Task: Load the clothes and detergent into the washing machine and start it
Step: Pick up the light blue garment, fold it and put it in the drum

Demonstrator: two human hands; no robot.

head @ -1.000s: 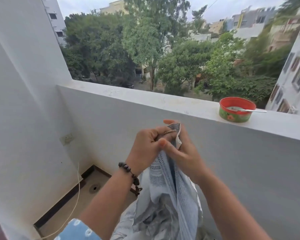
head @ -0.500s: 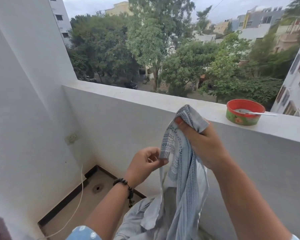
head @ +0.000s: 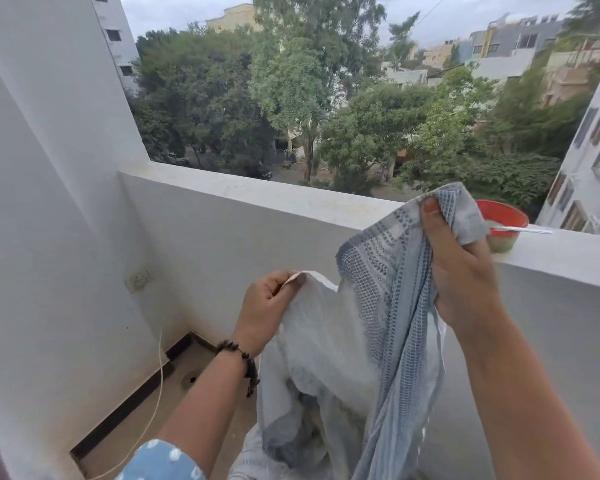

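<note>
1. Head view: a pale blue-grey garment [head: 378,341] with a darker blue woven pattern hangs in mid-air in front of the person, at about 5 o'clock from the centre of the frame, its lower folds falling out of sight at the bottom edge.
2. The right hand [head: 461,271] grips a bunched upper corner of the garment at 3 o'clock, fingers curled round the fabric and the thumb pressed on its front.
3. The left hand [head: 267,306] is lower, at 6 o'clock, pinching a white hem edge between thumb and curled fingers; a dark beaded bracelet [head: 243,362] circles that wrist.
4. The cloth stretches between the two hands, which are apart.
5. Behind the right hand, at 3 o'clock, a red bowl [head: 506,220] with a spoon [head: 523,231] in it sits on the white parapet ledge [head: 274,195].
6. At 9 o'clock a wall socket [head: 137,279] is set in the white wall, with a thin cord [head: 158,393] hanging below.
7. At 7 o'clock lies a floor drain [head: 189,380].
8. Trees and buildings fill 12 o'clock.
</note>
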